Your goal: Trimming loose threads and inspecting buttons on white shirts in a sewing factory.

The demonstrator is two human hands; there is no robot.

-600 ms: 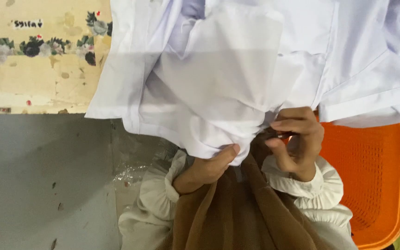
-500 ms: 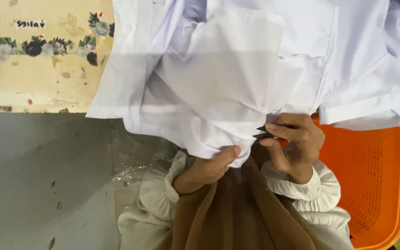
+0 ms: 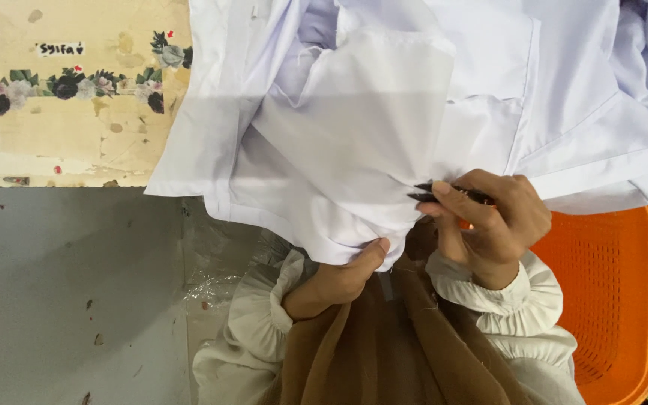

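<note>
Two hands worked the lower edge of a white garment with a small dark tool.

The left hand (image 3: 339, 281) gripped the hem of the white garment (image 3: 354, 142) from below, thumb pressed up against the fabric edge, fingers closed round the cloth. Just beside it, and slightly above, the right hand (image 3: 493, 225) was closed on a small dark tool (image 3: 444, 193), seemingly thread snips, whose tips touched the garment's edge. The garment hung above both hands and spread away from them over a worn, flower-patterned table edge (image 3: 61, 112). Below the wrists lay cream sleeves (image 3: 253, 330) and brown cloth (image 3: 384, 352). An orange perforated plastic basket (image 3: 609, 300) stood just beyond the right hand.
</note>
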